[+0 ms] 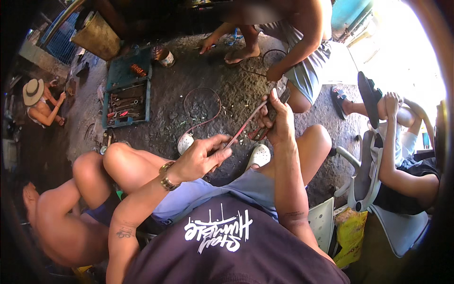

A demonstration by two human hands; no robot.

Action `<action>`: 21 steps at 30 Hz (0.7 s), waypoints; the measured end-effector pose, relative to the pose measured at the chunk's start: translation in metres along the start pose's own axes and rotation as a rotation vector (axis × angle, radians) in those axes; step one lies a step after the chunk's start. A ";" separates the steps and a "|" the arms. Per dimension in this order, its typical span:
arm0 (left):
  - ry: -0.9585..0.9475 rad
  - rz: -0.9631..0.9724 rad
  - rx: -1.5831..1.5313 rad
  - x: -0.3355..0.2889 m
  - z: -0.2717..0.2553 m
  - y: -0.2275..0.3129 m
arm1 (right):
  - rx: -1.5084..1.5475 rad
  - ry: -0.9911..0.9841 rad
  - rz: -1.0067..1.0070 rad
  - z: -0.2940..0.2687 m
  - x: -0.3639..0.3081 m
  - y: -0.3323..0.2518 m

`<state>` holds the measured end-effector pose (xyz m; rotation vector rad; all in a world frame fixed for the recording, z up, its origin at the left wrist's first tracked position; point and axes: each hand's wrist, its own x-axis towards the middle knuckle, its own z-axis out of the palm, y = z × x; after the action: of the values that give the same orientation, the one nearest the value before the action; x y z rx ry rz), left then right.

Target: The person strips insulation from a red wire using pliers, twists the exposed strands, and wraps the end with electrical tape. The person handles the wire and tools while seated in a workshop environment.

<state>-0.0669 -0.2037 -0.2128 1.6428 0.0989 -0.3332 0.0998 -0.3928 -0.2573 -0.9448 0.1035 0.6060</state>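
Observation:
A thin reddish cable (247,122) runs slantwise between my two hands over my lap. My left hand (204,156), with a metal watch at the wrist, is closed and pinches its near end between thumb and fingers. My right hand (281,118) is closed round a dark pliers-like tool (284,96), thumb along it; a reddish handle loop shows below the palm. The cable's far end meets that tool at my right thumb, where the exact contact is hidden. A loose cable loop (220,108) lies on the ground beyond my left hand.
An open teal toolbox (150,102) with wrenches sits ahead left, beside a can (166,58). A co-worker (302,42) squats ahead, another person (61,246) sits close on my left, and one sits right by a grey plastic chair (364,165). Small scraps litter the dark ground.

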 end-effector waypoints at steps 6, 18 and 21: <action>0.066 0.062 -0.012 0.033 0.001 -0.024 | -0.104 0.108 -0.046 -0.007 0.018 -0.011; 0.344 0.095 -0.065 0.064 -0.027 -0.074 | -1.699 -0.059 -0.420 0.024 0.011 0.065; 0.398 0.118 0.031 0.056 -0.026 -0.071 | -1.782 -0.161 -0.472 0.040 0.020 0.061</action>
<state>-0.0279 -0.1780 -0.2950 1.7196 0.2962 0.0860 0.0768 -0.3258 -0.2844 -2.5078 -0.9412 0.1919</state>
